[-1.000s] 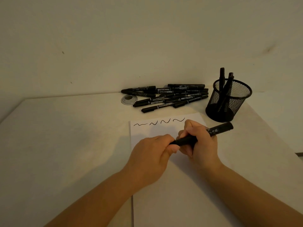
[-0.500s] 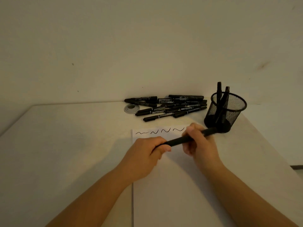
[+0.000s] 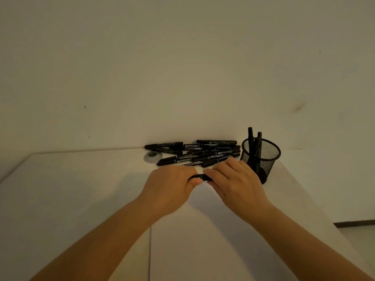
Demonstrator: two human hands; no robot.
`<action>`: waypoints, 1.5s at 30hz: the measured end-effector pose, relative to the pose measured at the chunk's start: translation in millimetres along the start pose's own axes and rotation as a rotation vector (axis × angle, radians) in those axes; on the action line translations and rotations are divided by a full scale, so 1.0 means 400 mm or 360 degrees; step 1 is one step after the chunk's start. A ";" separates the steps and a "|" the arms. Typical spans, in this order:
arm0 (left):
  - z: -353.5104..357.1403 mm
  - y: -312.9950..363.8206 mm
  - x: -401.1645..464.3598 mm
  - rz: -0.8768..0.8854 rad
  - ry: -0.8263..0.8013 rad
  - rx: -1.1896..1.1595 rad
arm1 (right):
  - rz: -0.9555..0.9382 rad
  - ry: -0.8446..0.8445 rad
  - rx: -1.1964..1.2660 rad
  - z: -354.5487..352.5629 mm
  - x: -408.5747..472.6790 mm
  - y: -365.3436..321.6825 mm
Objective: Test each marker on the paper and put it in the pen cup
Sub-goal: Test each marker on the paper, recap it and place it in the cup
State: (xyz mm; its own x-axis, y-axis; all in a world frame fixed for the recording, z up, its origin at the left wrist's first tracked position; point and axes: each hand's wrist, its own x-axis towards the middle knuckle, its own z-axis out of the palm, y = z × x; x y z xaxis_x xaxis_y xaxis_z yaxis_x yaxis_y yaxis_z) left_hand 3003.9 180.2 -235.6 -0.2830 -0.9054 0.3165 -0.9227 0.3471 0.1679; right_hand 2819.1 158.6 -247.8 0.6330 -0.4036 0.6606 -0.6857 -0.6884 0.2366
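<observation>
Both hands hold one black marker (image 3: pixel 200 176) above the far end of the white paper (image 3: pixel 203 230). My left hand (image 3: pixel 172 184) grips its left end; my right hand (image 3: pixel 235 183) covers the rest, so only a short middle piece shows. A pile of several black markers (image 3: pixel 194 152) lies at the back by the wall. The black mesh pen cup (image 3: pixel 261 157) stands at the right with markers upright in it, just beyond my right hand. The test squiggles on the paper are hidden behind my hands.
A small round clear lid (image 3: pixel 153 156) lies left of the marker pile. The pale table (image 3: pixel 71 189) meets the wall at the back, and its right edge drops off past the cup. A dark floor strip (image 3: pixel 357 223) shows at the far right.
The view has tilted up. My hands have drawn closer together along the marker, and my right hand now hides the end that stuck out toward the cup.
</observation>
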 end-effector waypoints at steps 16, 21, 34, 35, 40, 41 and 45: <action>0.056 -0.294 0.205 -0.0331 -0.0244 0.0375 | 0.1603 0.0515 0.1044 -0.035 0.051 0.218; 0.104 -0.341 0.215 -0.0341 -0.0250 0.0360 | 0.1684 0.0500 0.1016 0.005 0.029 0.245; 0.146 -0.372 0.242 -0.0281 -0.0245 0.0429 | 0.1643 -0.0021 0.0637 0.049 0.024 0.259; 0.148 -0.374 0.242 -0.0284 -0.0245 0.0421 | 0.1610 -0.0056 0.0591 0.053 0.023 0.259; 0.155 -0.370 0.242 -0.0252 -0.0259 0.0406 | 0.1521 -0.0161 0.0460 0.057 0.010 0.264; 0.153 -0.370 0.242 -0.0247 -0.0257 0.0418 | 0.1520 -0.0176 0.0444 0.054 0.010 0.265; 0.133 -0.368 0.225 -0.0286 -0.0156 0.0415 | 0.1404 -0.0088 0.0386 0.028 0.015 0.260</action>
State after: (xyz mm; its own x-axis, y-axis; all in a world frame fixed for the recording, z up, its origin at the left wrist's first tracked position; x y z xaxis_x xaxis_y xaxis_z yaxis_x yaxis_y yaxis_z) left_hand 3100.4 34.3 -281.6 -0.1217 -0.9701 0.2101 -0.9925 0.1168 -0.0357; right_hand 2755.5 77.8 -227.2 -0.0639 -0.8670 0.4942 -0.8384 -0.2220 -0.4979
